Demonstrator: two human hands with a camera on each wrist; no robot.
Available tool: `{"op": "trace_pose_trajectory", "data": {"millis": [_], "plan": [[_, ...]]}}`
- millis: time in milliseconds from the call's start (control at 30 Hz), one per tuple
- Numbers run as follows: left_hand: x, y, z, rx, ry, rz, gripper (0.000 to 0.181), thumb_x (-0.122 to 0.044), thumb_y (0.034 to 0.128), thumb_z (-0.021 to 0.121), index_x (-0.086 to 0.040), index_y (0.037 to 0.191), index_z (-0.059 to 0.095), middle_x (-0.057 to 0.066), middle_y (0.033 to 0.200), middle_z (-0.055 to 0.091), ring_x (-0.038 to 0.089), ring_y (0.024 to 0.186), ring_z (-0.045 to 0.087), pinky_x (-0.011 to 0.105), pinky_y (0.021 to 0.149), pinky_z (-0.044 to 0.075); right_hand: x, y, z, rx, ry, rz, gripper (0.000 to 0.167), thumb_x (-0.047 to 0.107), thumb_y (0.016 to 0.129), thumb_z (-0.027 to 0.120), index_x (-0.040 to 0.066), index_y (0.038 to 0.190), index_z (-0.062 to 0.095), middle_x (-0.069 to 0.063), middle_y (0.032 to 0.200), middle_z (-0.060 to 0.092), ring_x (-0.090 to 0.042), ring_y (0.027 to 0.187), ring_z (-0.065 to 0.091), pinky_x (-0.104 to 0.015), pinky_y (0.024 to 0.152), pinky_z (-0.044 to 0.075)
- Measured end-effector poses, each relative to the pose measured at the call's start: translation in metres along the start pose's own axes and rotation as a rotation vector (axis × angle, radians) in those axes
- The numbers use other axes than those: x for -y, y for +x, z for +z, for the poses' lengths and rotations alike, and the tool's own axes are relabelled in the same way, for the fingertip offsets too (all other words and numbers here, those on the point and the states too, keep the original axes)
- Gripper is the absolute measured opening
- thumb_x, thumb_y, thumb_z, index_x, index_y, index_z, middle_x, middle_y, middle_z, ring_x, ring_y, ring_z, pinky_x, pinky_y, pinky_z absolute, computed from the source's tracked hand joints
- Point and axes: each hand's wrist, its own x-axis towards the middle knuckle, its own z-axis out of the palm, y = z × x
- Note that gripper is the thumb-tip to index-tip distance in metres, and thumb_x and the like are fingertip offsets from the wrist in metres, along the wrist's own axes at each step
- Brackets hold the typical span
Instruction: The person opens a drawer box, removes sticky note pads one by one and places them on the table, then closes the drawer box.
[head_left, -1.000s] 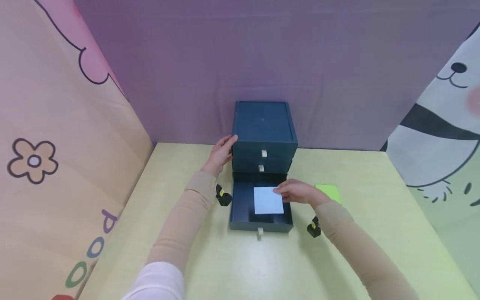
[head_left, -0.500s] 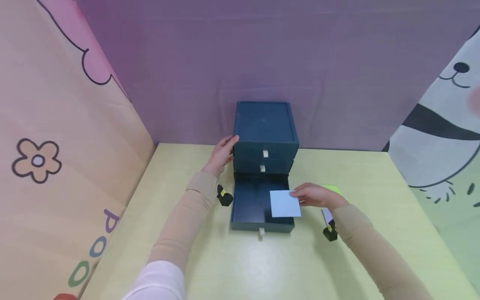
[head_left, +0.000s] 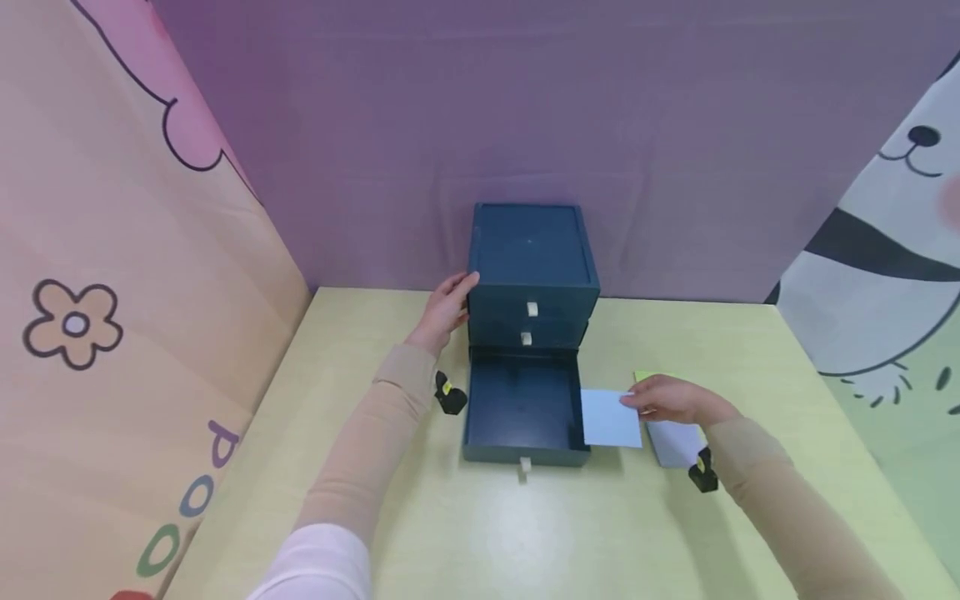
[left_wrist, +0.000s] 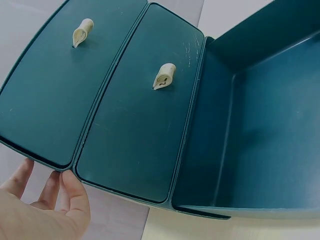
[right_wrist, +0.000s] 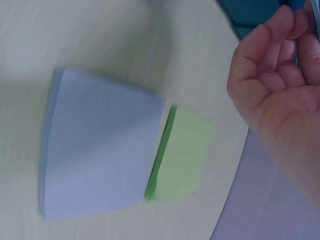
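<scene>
At the left side of a dark blue drawer cabinet (head_left: 534,242), my left hand (head_left: 442,312) rests with its fingertips against the side and front edge. The bottom drawer (head_left: 525,400) is pulled out, and its bare floor shows. My right hand (head_left: 678,398) pinches a light blue square of note paper (head_left: 609,418) by its upper right corner, just right of the drawer. Whether that is one sheet or a thin pad, I cannot tell. Below the right hand lie a pale lilac-blue note pad (right_wrist: 100,145) and a smaller green note pad (right_wrist: 182,155), side by side on the table.
The pale wooden table (head_left: 450,533) meets a purple backdrop (head_left: 390,125) behind the cabinet. Printed cloth walls stand at left and right. Two upper drawers with small cream pull tabs (left_wrist: 164,76) are closed. Black wrist camera pieces (head_left: 450,396) hang beside each forearm.
My right hand has carried the blue note paper rightward, from over the open drawer to beside it. The lilac-blue pad has come into view. The left hand has stayed on the cabinet.
</scene>
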Motion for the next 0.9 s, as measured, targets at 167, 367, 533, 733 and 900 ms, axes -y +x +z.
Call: {"op": "trace_pose_trajectory", "data": {"millis": [167, 367, 533, 733, 900], "plan": [[0.001, -0.001, 0.0, -0.001, 0.005, -0.002, 0.062, -0.041, 0.0931, 0.058, -0.017, 0.146, 0.037, 0.005, 0.152, 0.034, 0.03, 0.135, 0.036, 0.044, 0.107, 0.036, -0.013, -0.014, -0.006, -0.004, -0.047, 0.022, 0.015, 0.02, 0.093, 0.061, 0.012, 0.08, 0.061, 0.007, 0.083, 0.06, -0.007, 0.082, 0.056, -0.029, 0.085, 0.049], [0.001, 0.0, 0.001, -0.006, 0.002, 0.005, 0.061, -0.042, 0.0927, 0.058, -0.018, 0.145, 0.038, 0.005, 0.151, 0.035, 0.03, 0.134, 0.037, 0.044, 0.107, 0.036, -0.033, -0.029, -0.015, -0.002, -0.11, 0.031, 0.014, 0.019, 0.091, 0.063, 0.01, 0.081, 0.057, 0.005, 0.082, 0.056, -0.006, 0.078, 0.052, -0.028, 0.08, 0.05], [0.0, 0.001, 0.0, -0.007, -0.004, 0.01, 0.062, -0.041, 0.093, 0.058, -0.017, 0.146, 0.038, 0.005, 0.151, 0.034, 0.03, 0.134, 0.037, 0.045, 0.106, 0.037, -0.049, -0.036, -0.021, -0.004, -0.188, 0.077, 0.024, 0.019, 0.088, 0.066, 0.015, 0.069, 0.052, 0.01, 0.068, 0.049, -0.005, 0.065, 0.046, -0.021, 0.065, 0.045], [0.0, 0.002, 0.0, -0.021, -0.001, 0.007, 0.061, -0.042, 0.0925, 0.058, -0.017, 0.145, 0.039, 0.005, 0.151, 0.035, 0.03, 0.133, 0.038, 0.044, 0.104, 0.038, -0.066, -0.048, -0.025, -0.099, -0.245, 0.179, 0.025, 0.022, 0.084, 0.073, 0.003, 0.087, 0.057, 0.002, 0.082, 0.054, -0.01, 0.075, 0.05, -0.025, 0.07, 0.049], [0.001, 0.001, 0.001, -0.029, 0.002, -0.002, 0.06, -0.042, 0.0922, 0.059, -0.018, 0.144, 0.04, 0.005, 0.15, 0.036, 0.03, 0.132, 0.039, 0.043, 0.104, 0.039, -0.079, -0.059, -0.028, -0.136, -0.225, 0.209, 0.037, 0.023, 0.084, 0.072, -0.005, 0.098, 0.052, -0.004, 0.09, 0.054, -0.013, 0.081, 0.052, -0.029, 0.075, 0.051]]}}
